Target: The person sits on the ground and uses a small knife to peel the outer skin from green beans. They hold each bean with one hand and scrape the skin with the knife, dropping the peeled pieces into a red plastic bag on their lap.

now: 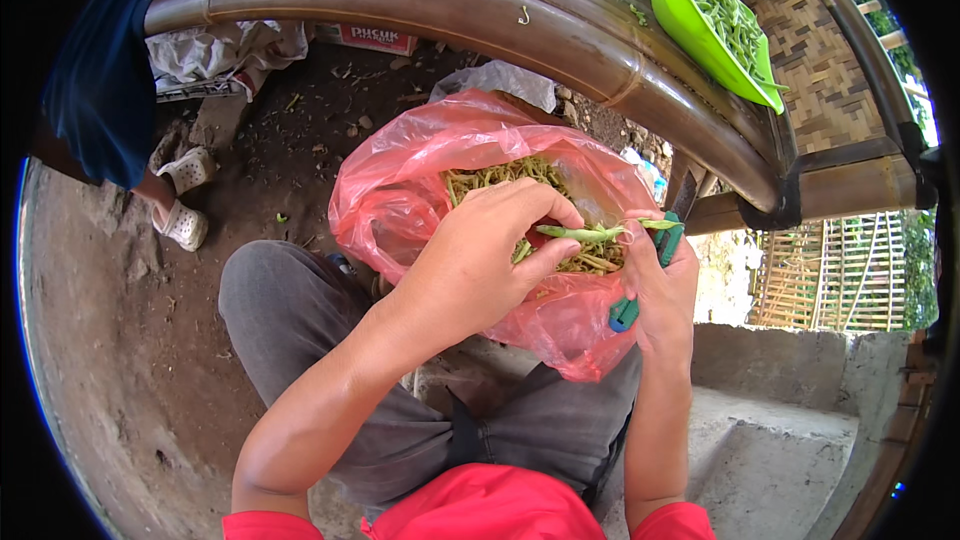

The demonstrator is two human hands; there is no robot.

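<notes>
My left hand (pixel 499 247) pinches a green bean pod (pixel 596 234) between thumb and forefinger. The pod's other end reaches the fingertips of my right hand (pixel 660 277), where a thin pale fibre hangs loose. Held in the right hand is a green tool, apparently a utility knife (pixel 624 312), with a blue end; its blade cannot be made out. Both hands are over an open red plastic bag (pixel 397 165) between my knees. Yellowish-green bean strings and trimmings (pixel 600 264) lie inside it, partly hidden by the left hand.
A bamboo bench (pixel 420 0) curves across the front, bearing a lime-green tray (pixel 686 26) of bean pods (pixel 716 4). At the left stands another person's leg in a pale clog (pixel 182 226). A white sack (pixel 225 52) and a printed carton (pixel 367 37) lie beneath the bench.
</notes>
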